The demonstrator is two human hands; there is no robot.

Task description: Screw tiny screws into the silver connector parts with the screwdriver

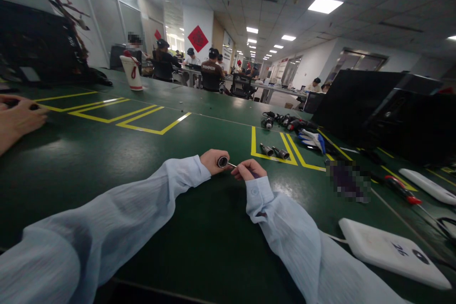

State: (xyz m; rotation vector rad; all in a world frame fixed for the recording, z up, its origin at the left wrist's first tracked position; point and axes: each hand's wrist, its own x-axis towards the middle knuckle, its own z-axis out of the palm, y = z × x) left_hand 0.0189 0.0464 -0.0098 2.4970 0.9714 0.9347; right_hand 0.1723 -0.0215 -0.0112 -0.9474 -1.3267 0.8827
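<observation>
My left hand [213, 161] is closed around a round metal connector [223, 162], its dark open end ringed by a bright rim and facing me. Between the fingertips of my right hand [250, 170] is a thin metal rod [232, 165]. The rod reaches left to the connector's side; whether its tip touches is too small to tell. My fingers hide its other end. Beyond my hands, two similar metal connectors [267, 149] [281, 153] lie inside a yellow taped box on the green table [149, 228].
Dark connectors with cables [272, 119] and a blue-white glove [311, 141] lie at the back right. Nearer are a red-handled screwdriver [402, 189] and a white power bank [388, 249]. A paper cup [131, 72] stands far left. Another person's hand [21, 115] holds something dark.
</observation>
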